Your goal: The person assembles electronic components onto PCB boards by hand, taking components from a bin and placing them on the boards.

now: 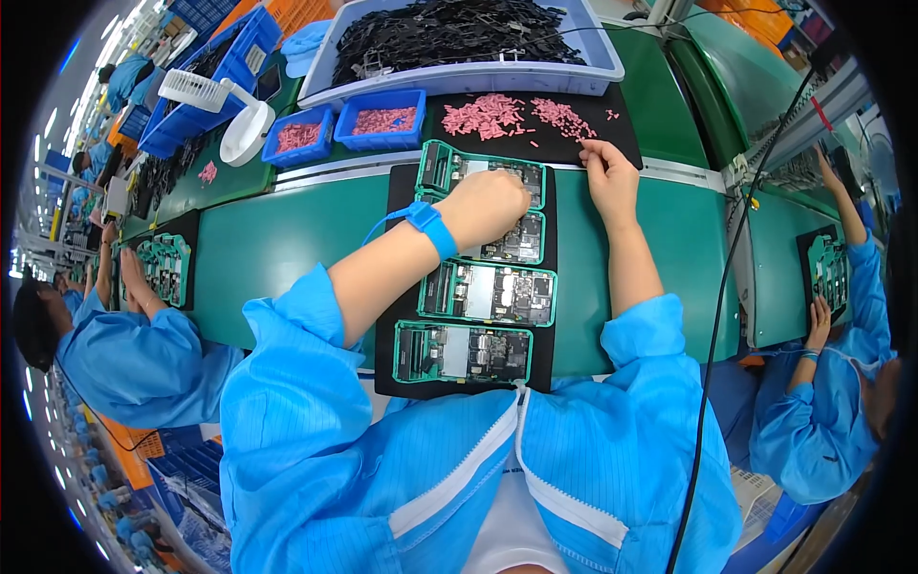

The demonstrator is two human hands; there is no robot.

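Note:
Several opened phone bodies in green frames [488, 295] lie in a column on a black mat [402, 356]. My left hand [486, 209], wearing a blue wrist strap [432, 228], is over the two farthest ones. Its fingers are curled closed, and their tips and anything in them are hidden behind the hand. To the right, my right hand [610, 180] reaches the near edge of a scatter of small pink pieces [562, 117]. Its thumb and forefinger are pinched together there; what they hold is too small to make out. A larger pink pile [486, 115] lies left of that scatter.
Two blue bins [384, 117] of pink pieces stand at the far left, beside a white fan [247, 132]. Behind them is a large tub [612, 69] of black parts. A black cable [719, 335] hangs at my right. Co-workers sit on both sides with similar phone bodies.

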